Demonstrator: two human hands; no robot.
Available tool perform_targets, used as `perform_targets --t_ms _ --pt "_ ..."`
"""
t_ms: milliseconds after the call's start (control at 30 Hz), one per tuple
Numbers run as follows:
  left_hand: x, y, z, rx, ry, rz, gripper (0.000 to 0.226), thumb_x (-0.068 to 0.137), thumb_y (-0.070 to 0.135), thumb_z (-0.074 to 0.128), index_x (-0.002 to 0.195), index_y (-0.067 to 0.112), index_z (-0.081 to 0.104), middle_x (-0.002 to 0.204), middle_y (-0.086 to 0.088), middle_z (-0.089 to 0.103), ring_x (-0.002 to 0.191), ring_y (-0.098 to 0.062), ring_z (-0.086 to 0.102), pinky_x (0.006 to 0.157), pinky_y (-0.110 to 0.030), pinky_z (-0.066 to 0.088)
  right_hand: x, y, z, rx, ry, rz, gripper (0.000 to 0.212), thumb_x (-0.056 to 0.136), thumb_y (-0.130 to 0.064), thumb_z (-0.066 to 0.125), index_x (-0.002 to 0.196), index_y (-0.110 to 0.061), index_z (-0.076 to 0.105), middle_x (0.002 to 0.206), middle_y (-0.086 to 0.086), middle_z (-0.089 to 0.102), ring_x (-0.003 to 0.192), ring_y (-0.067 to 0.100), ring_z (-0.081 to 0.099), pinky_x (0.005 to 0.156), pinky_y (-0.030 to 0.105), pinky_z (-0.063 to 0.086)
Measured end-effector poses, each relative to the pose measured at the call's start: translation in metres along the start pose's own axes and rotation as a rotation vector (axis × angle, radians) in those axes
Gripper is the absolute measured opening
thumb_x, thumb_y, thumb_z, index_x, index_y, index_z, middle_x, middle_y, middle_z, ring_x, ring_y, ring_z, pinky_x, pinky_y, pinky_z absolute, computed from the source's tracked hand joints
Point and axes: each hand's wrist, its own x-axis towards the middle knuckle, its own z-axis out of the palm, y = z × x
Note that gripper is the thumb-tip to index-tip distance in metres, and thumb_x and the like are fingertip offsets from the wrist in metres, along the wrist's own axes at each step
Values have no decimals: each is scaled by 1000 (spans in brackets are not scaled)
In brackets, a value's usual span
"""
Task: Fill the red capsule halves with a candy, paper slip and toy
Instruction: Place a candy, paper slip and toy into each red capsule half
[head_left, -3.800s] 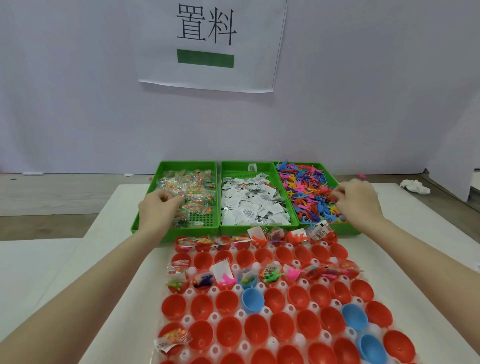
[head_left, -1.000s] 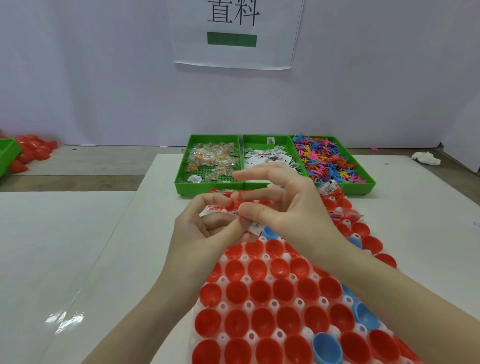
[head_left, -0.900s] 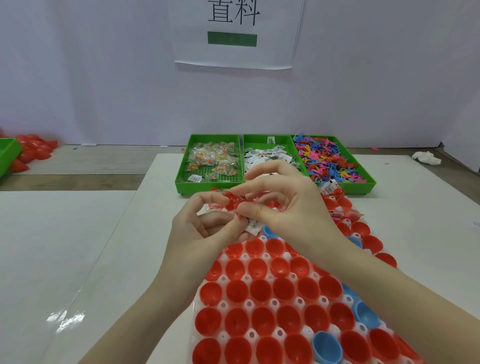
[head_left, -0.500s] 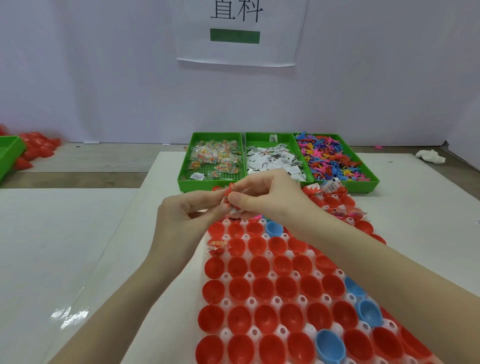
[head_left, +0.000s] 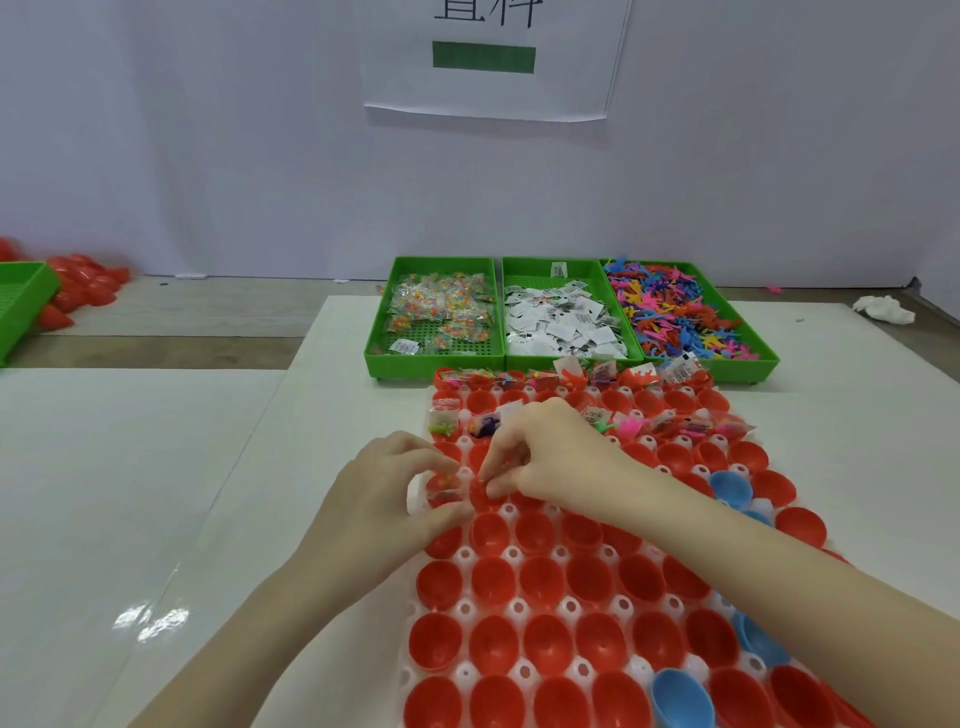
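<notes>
- Room: white wall with paper sign (head_left: 488, 57); white tabletop (head_left: 156, 493) carrying everything.
- Three green bins (head_left: 571, 364) at far edge: candy (head_left: 439, 312), paper slips (head_left: 561, 322), toys (head_left: 675, 317).
- White holder tray (head_left: 465, 608) of red capsule halves (head_left: 540, 577), near edge; far rows filled, near rows empty.
- Both hands meet over tray's left side, third row.
- Left hand (head_left: 384, 499) pinches candy packet (head_left: 441, 488), resting at left-edge cup.
- Right hand (head_left: 545, 452), fingers curled, pinches something small, can't tell what, just right of packet; target cup directly below.
</notes>
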Motion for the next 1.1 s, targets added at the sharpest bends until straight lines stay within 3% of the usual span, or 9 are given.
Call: perform_targets --t_ms 100,167,233,433,600,800,900,1000,1100 --pt "0 -1 3 -15 -2 -5 25 72 39 73 95 28 70 94 23 48 96 2 46 80 -4 34 0 -4 4 -62 -36 0 25 75 10 55 87 -2 73 85 9 72 76 10 66 74 29 54" --pt "-1 -2 3 -15 -6 4 23 74 39 71 94 27 72 96 22 50 98 1 47 82 -8 35 1 -6 6 -126 -70 -49 27 74 11 51 89 1 71 91 13 68 84 23 66 75 38 55" --pt "-3 -4 3 14 -15 18 23 76 41 69 94 28 72 98 19 52 99 0 47 85 -13 36 1 -8 7 -146 -97 -66 25 75 9 51 89 2 71 93 12 63 85 24 63 75 39 55" --pt "-4 -5 1 -76 10 18 39 76 54 47 89 30 74 92 19 52 94 0 49 80 -8 35 5 -11 6 -181 -65 -39 23 77 -1 62 96 -11 69 86 3 60 81 15 54 74 36 53" --pt "-1 -6 6 -57 80 54 25 81 38 58 92 22 74 76 9 59 78 -6 53 71 -16 39 5 -6 1 -113 -25 -13 23 72 -16 75 92 -18 65 76 -6 61 76 11 57 73 34 52" --pt "-1 -8 -2 90 187 239 41 80 52 51 81 16 72 82 9 63 79 -9 57 69 -32 47 3 -1 -16 -11 -79 -32 26 75 -27 74 100 -22 69 91 -10 63 78 0 53 63 5 39" --pt "4 -13 -6 69 253 235 47 83 55 46 85 16 72 89 10 60 86 -5 54 76 -32 41 7 7 -41 115 34 -18 13 76 -31 72 88 -26 72 79 -18 66 70 -7 57 61 1 41" --pt "24 -21 -12 -35 316 149 33 86 41 54 83 13 71 85 13 58 83 -3 52 79 -23 39 20 41 -75 174 360 47 6 79 -26 70 79 -21 72 70 -17 65 63 -5 58 57 3 42" --pt "64 -28 -17 -181 400 -35 14 90 21 59 80 14 67 83 8 59 82 -10 52 66 -11 37 34 103 -104 41 662 275 15 85 -22 64 90 -11 72 85 0 68 79 10 61 74 20 43"
